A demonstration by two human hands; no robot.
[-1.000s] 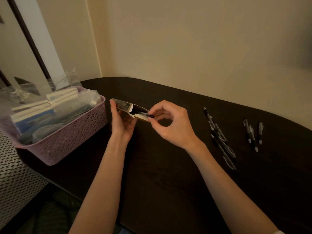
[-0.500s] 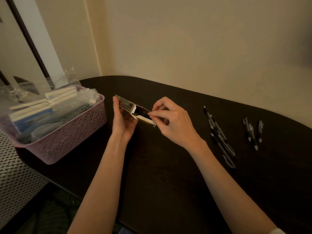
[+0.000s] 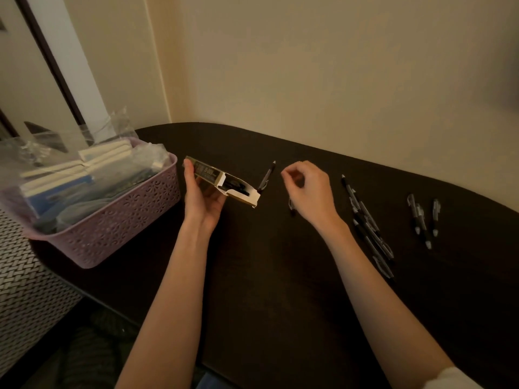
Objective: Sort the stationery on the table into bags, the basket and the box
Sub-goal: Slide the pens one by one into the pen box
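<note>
Head view. Left hand (image 3: pixel 203 202) grips a long pen box (image 3: pixel 222 182) by its closed end, held above the table (image 3: pixel 280 290) with the open end toward the right; dark pens lie inside it. One pen (image 3: pixel 266 176) stands tilted at the box's open lip, apparently half in. Right hand (image 3: pixel 310 192) hangs just right of the box with fingers loosely curled; whether it holds anything I cannot tell (a small dark tip shows under its heel).

Step in hand, as I judge it: loading pens into the box. The tilted pen looks unsettled and likely needs a nudge to lie flat. After that the right hand must fetch from the pen cluster (image 3: pixel 368 226) near its wrist, then from the three pens (image 3: pixel 422 217) farther right.

Surface: dark wood table with a rounded far edge. At its left end sits a pink perforated basket (image 3: pixel 118 220), already full of clear bags (image 3: pixel 84 175) of stationery.

Room: plain cream wall behind, dim warm light, a woven-pattern surface below the basket.
</note>
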